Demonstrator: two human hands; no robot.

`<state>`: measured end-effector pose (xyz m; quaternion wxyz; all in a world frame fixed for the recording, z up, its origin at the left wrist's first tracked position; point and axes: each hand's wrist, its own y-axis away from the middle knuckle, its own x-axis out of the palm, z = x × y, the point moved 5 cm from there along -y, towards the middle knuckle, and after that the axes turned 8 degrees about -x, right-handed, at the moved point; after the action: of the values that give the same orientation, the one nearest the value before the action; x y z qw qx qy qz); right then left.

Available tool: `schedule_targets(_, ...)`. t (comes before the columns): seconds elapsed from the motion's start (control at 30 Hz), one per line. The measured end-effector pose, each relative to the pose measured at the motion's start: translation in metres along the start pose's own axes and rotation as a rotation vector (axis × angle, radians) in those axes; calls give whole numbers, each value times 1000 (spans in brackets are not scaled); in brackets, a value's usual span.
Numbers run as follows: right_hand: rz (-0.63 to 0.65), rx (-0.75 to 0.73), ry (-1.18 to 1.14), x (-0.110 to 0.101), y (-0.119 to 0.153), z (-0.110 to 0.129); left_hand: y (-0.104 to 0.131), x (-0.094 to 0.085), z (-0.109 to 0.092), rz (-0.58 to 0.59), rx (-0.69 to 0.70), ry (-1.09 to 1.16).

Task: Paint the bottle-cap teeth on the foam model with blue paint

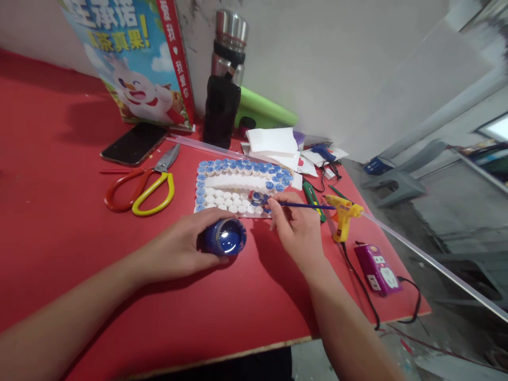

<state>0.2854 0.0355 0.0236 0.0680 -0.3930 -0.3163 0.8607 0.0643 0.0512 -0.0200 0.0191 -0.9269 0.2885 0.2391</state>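
My left hand is wrapped around a small jar of blue paint, tilted so its open mouth faces me. In my right hand a thin dark-blue paintbrush is pinched between thumb and fingers. Its tip is over a white board covered with rows of small round white pieces. The round pieces along the top and left edges are painted blue, as are some near the brush tip. Those at the lower middle are white. My right fingers partly hide the board's lower right corner.
Scissors and a phone lie at left on the red table. Behind stand a printed box and a bottle. At right are a green cutter, a yellow glue gun and a purple power box with cords.
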Motion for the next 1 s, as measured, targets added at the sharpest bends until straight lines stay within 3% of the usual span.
schedule_targets(0.37, -9, -70, -11, -4, -1, 5, -1, 0, 0, -15, -1, 5)
schedule_targets(0.6, -40, 0, 23, -11, 1, 3, 0, 0, 0, -9, -5, 11)
schedule_targets(1.0, -2, -29, -48, -2, 0, 0, -1, 1, 0, -10, 5, -9)
